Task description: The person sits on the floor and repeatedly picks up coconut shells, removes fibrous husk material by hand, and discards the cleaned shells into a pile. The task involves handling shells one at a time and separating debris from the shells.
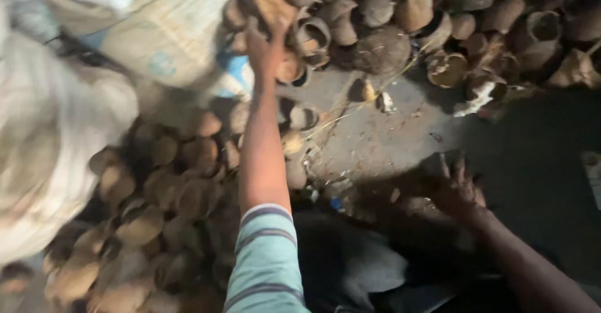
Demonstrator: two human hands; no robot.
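Partly blurred, left hand (266, 47) grips a shell piece (273, 6).

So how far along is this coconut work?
Many empty shell halves already lie heaped beyond the floor. The left hand holds up a shell piece; the right hand rests spread on the ground. A big pile of whole coconuts remains at left.

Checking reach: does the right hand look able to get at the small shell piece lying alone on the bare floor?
Probably yes. The right hand is spread low over the floor, and only bare ground lies between it and the shell piece; nothing blocks the way.
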